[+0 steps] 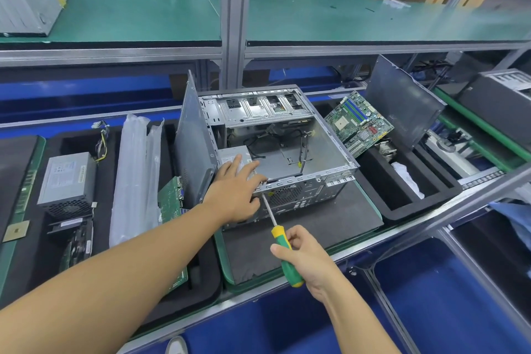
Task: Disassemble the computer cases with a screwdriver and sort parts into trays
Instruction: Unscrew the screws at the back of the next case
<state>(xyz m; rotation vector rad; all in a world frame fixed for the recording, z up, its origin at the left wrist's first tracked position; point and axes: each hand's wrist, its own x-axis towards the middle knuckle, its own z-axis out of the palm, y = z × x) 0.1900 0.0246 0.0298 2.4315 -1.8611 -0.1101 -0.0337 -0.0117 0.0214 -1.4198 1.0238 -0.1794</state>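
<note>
head view, item by item. computer case: middle of the bench, on a dark foam mat, lying open side up; motherboard bay bare, loose black cables inside, side panel standing at its left. power supply in the case's near-left corner, apparently not yet out. left hand: fingers spread wide, pressing flat on the power supply and the rear edge of the case. right hand: closed round the green-and-yellow screwdriver, tip at the rear panel beside the fan grille. left tray: another power supply, a green circuit board, clear plastic sleeves. right tray: motherboard leaning on its far edge, a heatsink behind. progress, by judgement: well along; rear screws, power supply, cables and drive cage remain.
</note>
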